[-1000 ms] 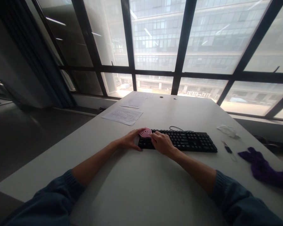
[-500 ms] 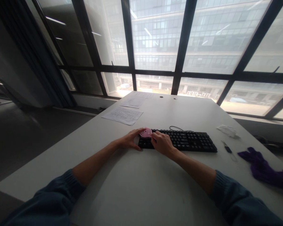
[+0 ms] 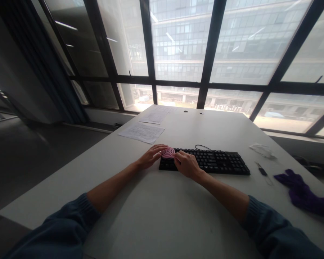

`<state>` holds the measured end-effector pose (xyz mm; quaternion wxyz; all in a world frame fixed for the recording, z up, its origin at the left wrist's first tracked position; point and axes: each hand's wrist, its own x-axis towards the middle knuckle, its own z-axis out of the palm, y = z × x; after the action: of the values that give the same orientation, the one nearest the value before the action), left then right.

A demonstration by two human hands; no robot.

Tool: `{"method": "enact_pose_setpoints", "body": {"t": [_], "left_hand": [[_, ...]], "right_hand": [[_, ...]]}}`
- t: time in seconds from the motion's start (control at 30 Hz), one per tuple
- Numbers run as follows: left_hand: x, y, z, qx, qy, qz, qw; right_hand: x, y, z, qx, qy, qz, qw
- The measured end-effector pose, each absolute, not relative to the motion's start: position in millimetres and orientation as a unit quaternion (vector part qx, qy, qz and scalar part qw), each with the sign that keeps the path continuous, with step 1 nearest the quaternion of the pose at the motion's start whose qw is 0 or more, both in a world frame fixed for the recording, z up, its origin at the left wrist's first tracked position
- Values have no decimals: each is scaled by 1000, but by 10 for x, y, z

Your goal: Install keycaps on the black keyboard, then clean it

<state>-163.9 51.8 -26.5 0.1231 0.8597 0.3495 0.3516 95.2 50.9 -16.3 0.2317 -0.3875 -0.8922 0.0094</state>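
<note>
A black keyboard [image 3: 216, 162] lies across the middle of the white table [image 3: 162, 212]. On its left end sits a round pink disc with spiral ridges [image 3: 167, 152]. My right hand [image 3: 186, 164] rests on the keys just right of the disc, fingers curled against its edge. My left hand [image 3: 150, 156] lies at the keyboard's left end, fingers stretched toward the disc and touching its left side. Both hands seem to hold the disc between them.
Printed sheets [image 3: 142, 131] lie at the far left of the table, more paper [image 3: 156, 115] behind them. A purple cloth [image 3: 302, 192] sits at the right edge, with a small dark tool [image 3: 261, 171] and a crumpled white wrapper [image 3: 261, 150] nearby. Large windows stand behind.
The view has shifted slightly; hands and disc stay at the keyboard's left end. My left fingers have stretched a little further along the disc.
</note>
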Motion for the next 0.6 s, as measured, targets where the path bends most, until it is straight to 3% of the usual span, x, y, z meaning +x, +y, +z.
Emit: {"method": "enact_pose_setpoints", "body": {"t": [0.6], "left_hand": [[-1586, 466, -194, 871, 290, 384, 98]], "right_hand": [[1069, 322, -145, -373, -895, 15, 245]]}}
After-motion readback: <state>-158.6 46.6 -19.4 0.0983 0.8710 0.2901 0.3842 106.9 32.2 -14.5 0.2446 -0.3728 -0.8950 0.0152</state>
